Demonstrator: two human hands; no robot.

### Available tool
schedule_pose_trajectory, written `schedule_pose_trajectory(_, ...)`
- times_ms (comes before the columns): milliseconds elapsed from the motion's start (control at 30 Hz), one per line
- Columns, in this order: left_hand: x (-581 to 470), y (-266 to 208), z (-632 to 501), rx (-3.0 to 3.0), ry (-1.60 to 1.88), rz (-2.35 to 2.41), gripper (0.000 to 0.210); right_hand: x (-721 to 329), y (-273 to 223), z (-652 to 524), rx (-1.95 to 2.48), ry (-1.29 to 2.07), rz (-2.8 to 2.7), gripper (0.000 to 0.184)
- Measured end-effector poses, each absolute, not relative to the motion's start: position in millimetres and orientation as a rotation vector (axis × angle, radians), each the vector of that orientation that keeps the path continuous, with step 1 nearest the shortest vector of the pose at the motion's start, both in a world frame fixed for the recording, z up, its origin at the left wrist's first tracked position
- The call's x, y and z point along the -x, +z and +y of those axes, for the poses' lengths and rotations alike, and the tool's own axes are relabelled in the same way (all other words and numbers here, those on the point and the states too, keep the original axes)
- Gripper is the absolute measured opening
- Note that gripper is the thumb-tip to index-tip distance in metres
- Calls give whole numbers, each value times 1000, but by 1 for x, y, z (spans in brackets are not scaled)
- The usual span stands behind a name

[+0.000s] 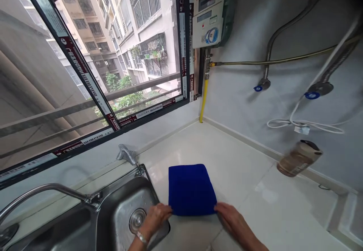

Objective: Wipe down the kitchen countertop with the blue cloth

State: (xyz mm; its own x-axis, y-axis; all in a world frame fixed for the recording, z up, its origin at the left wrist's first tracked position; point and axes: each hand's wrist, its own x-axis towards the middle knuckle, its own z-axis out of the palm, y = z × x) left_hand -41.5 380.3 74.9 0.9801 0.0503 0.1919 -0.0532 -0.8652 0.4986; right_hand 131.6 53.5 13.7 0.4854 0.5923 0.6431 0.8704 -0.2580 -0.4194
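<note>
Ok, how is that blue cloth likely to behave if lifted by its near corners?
The blue cloth will probably sag, since it looks like soft fabric. It's likely light, being thin-looking and held at its near corners by just the fingertips of the left hand and right hand. Pushed across the glossy counter, it may slide or bunch up.

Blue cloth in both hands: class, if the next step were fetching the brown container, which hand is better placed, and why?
Probably the right hand, which holds the blue cloth by its right corner, nearer the brown container. The left hand, beside the sink, is farther.
</note>
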Motion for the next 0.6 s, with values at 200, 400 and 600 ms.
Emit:
schedule_pose_trajectory(200, 89, 48, 374, -2445, 19, 275, 27, -84, -9, 28, 2017, -78, -1024, 25)
schedule_pose_trajectory(400, 48, 94, 385, -2330, 15, 360, 31, -127, 31, 52, 2056, -59, -892, 32)
schedule_pose_trajectory(600, -41, 93, 404, -2203, 224, 542, 41, -200, 49, 105, 2126, -36, -714, 48)
